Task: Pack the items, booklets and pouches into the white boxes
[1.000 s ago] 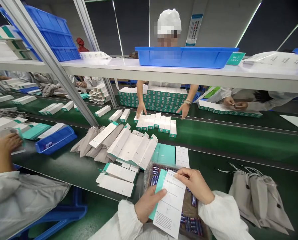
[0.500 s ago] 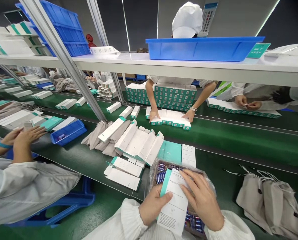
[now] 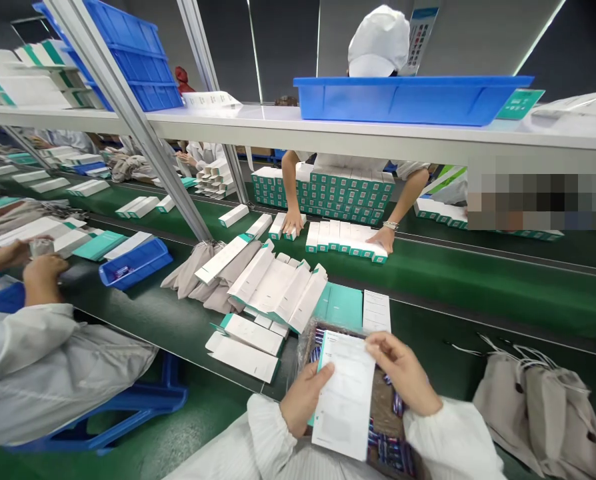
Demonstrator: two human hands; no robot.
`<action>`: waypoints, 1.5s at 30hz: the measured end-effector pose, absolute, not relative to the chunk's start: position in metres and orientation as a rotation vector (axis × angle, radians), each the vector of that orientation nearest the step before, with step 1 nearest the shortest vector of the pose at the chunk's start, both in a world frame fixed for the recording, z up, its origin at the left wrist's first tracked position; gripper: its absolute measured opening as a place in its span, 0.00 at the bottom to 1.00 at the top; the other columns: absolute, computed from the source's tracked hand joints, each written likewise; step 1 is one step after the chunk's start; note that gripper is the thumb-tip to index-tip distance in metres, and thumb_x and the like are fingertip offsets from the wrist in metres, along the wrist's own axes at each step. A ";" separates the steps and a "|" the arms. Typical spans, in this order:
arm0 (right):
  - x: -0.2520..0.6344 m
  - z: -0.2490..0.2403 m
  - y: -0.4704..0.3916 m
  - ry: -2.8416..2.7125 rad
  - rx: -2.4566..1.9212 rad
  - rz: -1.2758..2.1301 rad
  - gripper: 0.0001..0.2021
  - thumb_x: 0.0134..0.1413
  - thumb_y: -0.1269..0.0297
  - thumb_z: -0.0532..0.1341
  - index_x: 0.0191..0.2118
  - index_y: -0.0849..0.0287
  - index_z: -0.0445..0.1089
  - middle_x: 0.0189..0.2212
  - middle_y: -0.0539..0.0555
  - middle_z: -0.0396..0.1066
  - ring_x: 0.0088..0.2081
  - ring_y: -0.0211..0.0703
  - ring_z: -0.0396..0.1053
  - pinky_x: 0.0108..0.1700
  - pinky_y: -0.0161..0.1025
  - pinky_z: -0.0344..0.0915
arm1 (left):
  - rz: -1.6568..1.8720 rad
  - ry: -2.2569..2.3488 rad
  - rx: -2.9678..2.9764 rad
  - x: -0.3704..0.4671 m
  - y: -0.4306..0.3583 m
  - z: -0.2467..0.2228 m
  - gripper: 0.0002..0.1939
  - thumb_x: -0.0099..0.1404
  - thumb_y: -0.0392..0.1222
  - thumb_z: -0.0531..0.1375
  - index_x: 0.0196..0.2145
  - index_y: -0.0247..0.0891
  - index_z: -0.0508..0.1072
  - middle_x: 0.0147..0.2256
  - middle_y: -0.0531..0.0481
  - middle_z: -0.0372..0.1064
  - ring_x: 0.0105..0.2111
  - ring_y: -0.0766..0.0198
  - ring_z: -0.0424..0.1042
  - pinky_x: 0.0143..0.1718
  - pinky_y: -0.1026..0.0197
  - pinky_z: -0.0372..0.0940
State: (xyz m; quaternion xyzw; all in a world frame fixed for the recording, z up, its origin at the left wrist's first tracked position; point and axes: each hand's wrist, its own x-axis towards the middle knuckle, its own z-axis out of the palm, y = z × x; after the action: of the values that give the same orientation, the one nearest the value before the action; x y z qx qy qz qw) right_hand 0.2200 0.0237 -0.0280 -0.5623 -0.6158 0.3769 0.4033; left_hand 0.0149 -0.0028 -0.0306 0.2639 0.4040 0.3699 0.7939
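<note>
A white printed leaflet (image 3: 345, 400) with a teal edge at its left side is tilted in front of me. My left hand (image 3: 303, 400) grips its left edge, thumb on top and fingers underneath. The fingers of my right hand (image 3: 405, 373) are pinched at the leaflet's upper right corner. Below both hands stands an open carton (image 3: 305, 350) lined with clear plastic. Small dark blue cylinders (image 3: 391, 450), which look like batteries, lie in it. Behind the carton are teal sheets (image 3: 338, 303) and a white printed sheet (image 3: 377, 310).
White folded boxes (image 3: 278, 283) and grey cloth pouches (image 3: 191, 277) lie to the left; more drawstring pouches (image 3: 538, 393) lie right. Across the green belt (image 3: 453, 267), a co-worker's hands (image 3: 382, 237) touch small white boxes. A shelf (image 3: 258, 130) holding a blue tray (image 3: 408, 100) crosses above.
My right hand has gone from lying spread over the leaflet to pinching its upper corner. The leaflet is turned more upright. Opposite, the co-worker's one hand has shifted left onto other boxes.
</note>
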 end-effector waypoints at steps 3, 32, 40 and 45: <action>0.265 -0.040 0.076 -1.409 -1.548 0.944 0.20 0.48 0.45 0.56 0.36 0.57 0.68 0.31 0.54 0.74 0.32 0.44 0.70 0.32 0.39 0.66 | 0.822 0.885 0.527 0.007 0.003 -0.035 0.28 0.53 0.53 0.66 0.46 0.30 0.73 0.40 0.38 0.77 0.39 0.50 0.75 0.44 0.53 0.66; 0.245 -0.111 0.004 -2.192 -1.768 0.426 0.19 0.53 0.67 0.55 0.52 0.59 0.66 0.52 0.60 0.66 0.53 0.53 0.64 0.54 0.49 0.61 | 0.797 0.927 0.535 -0.011 -0.001 -0.034 0.23 0.47 0.49 0.70 0.39 0.35 0.74 0.39 0.41 0.77 0.38 0.52 0.75 0.43 0.53 0.66; 0.366 -0.092 -0.003 -0.867 -2.420 -0.018 0.29 0.53 0.58 0.54 0.57 0.73 0.54 0.55 0.77 0.56 0.58 0.69 0.52 0.55 0.61 0.52 | 0.666 0.901 0.576 -0.007 0.005 -0.027 0.24 0.47 0.48 0.71 0.40 0.34 0.74 0.38 0.42 0.78 0.40 0.50 0.75 0.41 0.55 0.67; 0.392 -0.100 0.005 -0.680 -2.506 0.227 0.30 0.36 0.75 0.63 0.51 0.77 0.58 0.56 0.85 0.52 0.60 0.77 0.46 0.57 0.62 0.47 | 0.645 0.863 0.564 0.001 0.004 -0.024 0.25 0.46 0.47 0.71 0.40 0.34 0.74 0.38 0.41 0.78 0.41 0.50 0.75 0.41 0.54 0.67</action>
State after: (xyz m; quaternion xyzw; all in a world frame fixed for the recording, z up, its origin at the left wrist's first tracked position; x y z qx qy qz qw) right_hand 0.3918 0.0046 -0.1003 -0.9273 -0.2516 0.0839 0.2643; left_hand 0.0010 0.0042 -0.0239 0.2648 0.4053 0.3028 0.8209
